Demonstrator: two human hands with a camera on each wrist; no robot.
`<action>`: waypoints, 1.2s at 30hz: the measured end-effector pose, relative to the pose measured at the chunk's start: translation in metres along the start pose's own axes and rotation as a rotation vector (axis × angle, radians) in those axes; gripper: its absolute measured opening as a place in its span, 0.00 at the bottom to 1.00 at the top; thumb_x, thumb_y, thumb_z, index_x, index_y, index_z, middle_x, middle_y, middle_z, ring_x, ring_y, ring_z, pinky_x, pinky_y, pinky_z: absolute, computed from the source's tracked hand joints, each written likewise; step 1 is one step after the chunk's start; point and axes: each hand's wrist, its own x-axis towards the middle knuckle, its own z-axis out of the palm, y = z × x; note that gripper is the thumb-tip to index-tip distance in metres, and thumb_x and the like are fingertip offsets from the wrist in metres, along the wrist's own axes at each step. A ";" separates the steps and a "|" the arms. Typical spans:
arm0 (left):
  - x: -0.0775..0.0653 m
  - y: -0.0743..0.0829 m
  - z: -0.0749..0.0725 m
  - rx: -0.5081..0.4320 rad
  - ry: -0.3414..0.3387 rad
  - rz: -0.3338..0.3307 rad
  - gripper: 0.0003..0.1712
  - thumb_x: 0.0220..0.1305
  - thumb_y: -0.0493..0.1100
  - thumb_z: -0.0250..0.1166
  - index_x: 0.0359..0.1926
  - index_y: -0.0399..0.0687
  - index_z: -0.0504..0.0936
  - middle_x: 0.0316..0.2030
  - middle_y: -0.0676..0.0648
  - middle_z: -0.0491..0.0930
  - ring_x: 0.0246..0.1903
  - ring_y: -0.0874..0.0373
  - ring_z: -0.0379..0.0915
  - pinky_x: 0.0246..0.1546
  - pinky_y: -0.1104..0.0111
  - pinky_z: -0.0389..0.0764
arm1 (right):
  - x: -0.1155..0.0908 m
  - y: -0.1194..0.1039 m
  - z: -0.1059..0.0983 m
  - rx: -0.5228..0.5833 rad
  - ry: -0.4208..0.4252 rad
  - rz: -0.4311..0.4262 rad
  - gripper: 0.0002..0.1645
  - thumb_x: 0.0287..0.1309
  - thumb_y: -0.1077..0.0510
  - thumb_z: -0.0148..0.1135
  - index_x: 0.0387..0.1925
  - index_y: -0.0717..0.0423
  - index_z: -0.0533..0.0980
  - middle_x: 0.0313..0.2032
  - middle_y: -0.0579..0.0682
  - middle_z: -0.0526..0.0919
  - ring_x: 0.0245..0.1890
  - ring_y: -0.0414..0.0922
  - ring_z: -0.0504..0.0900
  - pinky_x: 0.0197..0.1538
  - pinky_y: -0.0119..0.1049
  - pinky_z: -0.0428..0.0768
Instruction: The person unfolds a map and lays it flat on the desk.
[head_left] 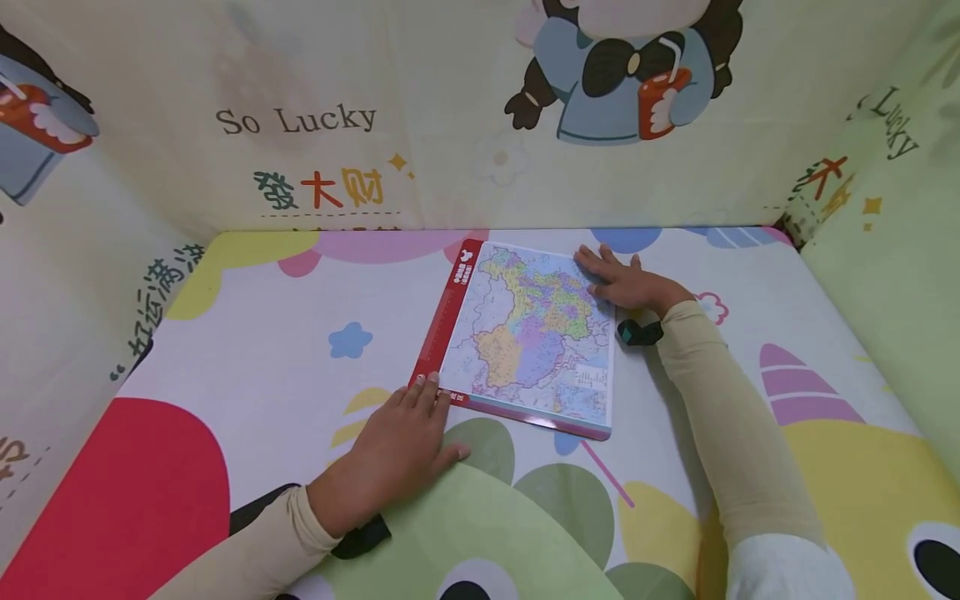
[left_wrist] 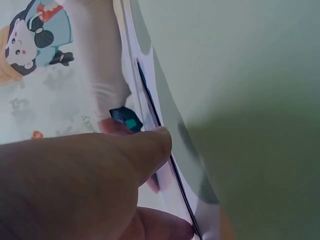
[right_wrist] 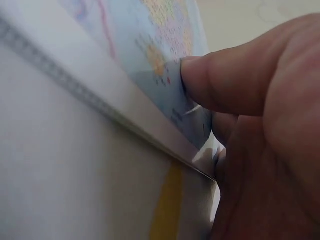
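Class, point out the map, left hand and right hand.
Map (head_left: 536,333), head view: middle of its printed face.
Left hand (head_left: 397,448), head view: back of the hand.
Right hand (head_left: 633,285), head view: back of the hand.

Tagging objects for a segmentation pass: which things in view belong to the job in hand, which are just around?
In the job:
- map with red border
- left hand, touching its near-left corner
- right hand, touching its far-right corner

Just around:
- cartoon-print table cover
- printed backdrop
- dark objects at both wrists

I count two bare hands (head_left: 397,446) (head_left: 633,285), one flat rectangular red-edged map (head_left: 525,333), two beige fabric sleeves (head_left: 247,554) (head_left: 731,442), two black wrist straps (head_left: 363,537) (head_left: 637,333).
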 end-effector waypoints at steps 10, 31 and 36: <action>-0.001 0.003 -0.001 0.025 -0.003 0.018 0.43 0.64 0.64 0.60 0.63 0.31 0.71 0.64 0.32 0.67 0.64 0.37 0.62 0.64 0.49 0.63 | 0.000 0.002 0.000 0.027 0.023 0.022 0.42 0.72 0.54 0.45 0.77 0.53 0.37 0.76 0.53 0.31 0.73 0.52 0.21 0.65 0.58 0.17; 0.017 -0.054 -0.010 -0.155 -0.011 0.116 0.38 0.70 0.50 0.59 0.71 0.32 0.59 0.73 0.35 0.50 0.72 0.39 0.44 0.67 0.50 0.58 | -0.045 -0.022 0.017 0.063 0.229 0.043 0.40 0.73 0.49 0.47 0.76 0.58 0.45 0.76 0.55 0.42 0.75 0.52 0.36 0.72 0.55 0.39; 0.026 -0.063 -0.010 -0.190 -0.027 0.125 0.37 0.72 0.48 0.57 0.72 0.31 0.57 0.74 0.35 0.48 0.72 0.39 0.43 0.66 0.48 0.58 | -0.063 -0.043 0.031 0.073 0.206 -0.060 0.39 0.72 0.51 0.50 0.76 0.59 0.47 0.75 0.58 0.45 0.74 0.54 0.41 0.71 0.54 0.48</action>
